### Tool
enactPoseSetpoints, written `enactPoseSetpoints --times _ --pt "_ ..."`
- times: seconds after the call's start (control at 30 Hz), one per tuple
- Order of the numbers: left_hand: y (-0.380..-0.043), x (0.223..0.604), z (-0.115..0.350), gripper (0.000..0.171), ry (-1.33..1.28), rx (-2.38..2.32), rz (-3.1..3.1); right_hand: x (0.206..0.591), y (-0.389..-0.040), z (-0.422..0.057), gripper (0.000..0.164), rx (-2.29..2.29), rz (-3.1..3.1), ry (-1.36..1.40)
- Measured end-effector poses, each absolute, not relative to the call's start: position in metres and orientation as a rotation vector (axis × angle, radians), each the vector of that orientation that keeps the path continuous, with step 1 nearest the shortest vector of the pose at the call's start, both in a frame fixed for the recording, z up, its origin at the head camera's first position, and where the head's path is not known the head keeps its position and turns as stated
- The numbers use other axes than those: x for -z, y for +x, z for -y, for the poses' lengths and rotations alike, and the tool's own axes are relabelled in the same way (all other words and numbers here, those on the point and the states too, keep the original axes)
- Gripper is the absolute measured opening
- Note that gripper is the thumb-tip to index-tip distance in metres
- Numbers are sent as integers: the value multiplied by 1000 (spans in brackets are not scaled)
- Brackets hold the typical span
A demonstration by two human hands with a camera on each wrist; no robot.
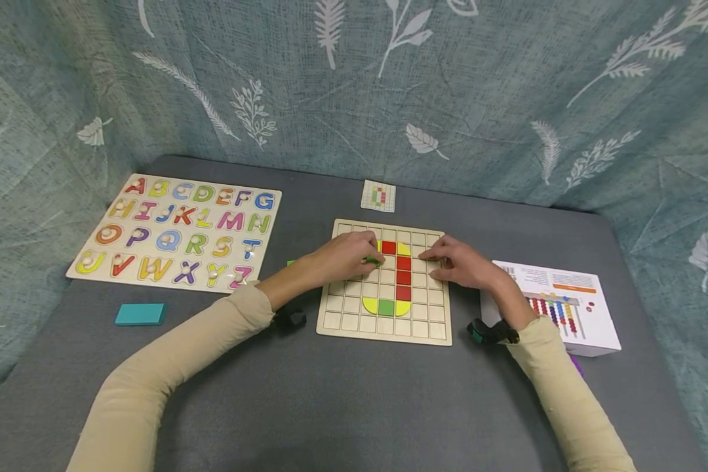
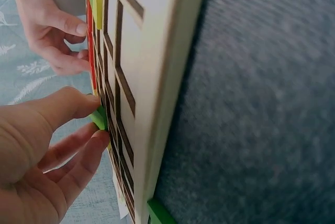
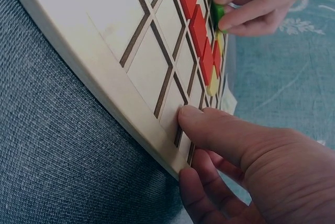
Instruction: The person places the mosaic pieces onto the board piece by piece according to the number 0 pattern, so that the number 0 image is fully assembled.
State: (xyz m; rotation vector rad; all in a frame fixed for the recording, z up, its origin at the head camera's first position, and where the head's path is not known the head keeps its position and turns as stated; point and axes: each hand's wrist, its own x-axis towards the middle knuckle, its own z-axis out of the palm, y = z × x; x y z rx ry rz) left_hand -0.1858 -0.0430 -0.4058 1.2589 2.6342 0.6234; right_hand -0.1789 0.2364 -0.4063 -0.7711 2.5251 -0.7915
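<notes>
Between thumb and fingers, my left hand [image 1: 351, 254] pinches a small green tile [image 2: 100, 118], low over the squares of a wooden grid board [image 1: 354, 333]. On the board, several red tiles [image 1: 404, 277] form a column with another red one at its upper left. Yellow rounded tiles [image 1: 402, 307] mark corners at top and bottom, and a green square tile [image 1: 386, 307] sits in the bottom row. My right hand [image 1: 463, 263] rests at the board's right side, thumb [image 3: 191, 113] on the squares and fingers loosely bent by the edge, holding no tile.
A printed pattern card [image 1: 378, 196] lies behind the board. An alphabet peg puzzle [image 1: 174, 231] is at the left, with a teal block [image 1: 140, 314] in front. A white box with an abacus picture [image 1: 596, 321] stands right. Something green [image 1: 291, 263] shows beside my left forearm.
</notes>
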Motion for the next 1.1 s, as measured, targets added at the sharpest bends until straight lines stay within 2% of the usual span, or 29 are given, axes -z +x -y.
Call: enactPoseSetpoints --times 0.73,1.1 --pt "-185 404 44 23 1269 -556 -2663 406 -179 -237 37 796 -2515 -757" --pt "-170 399 59 26 1305 -221 -2745 407 -180 -237 37 798 -2518 -766"
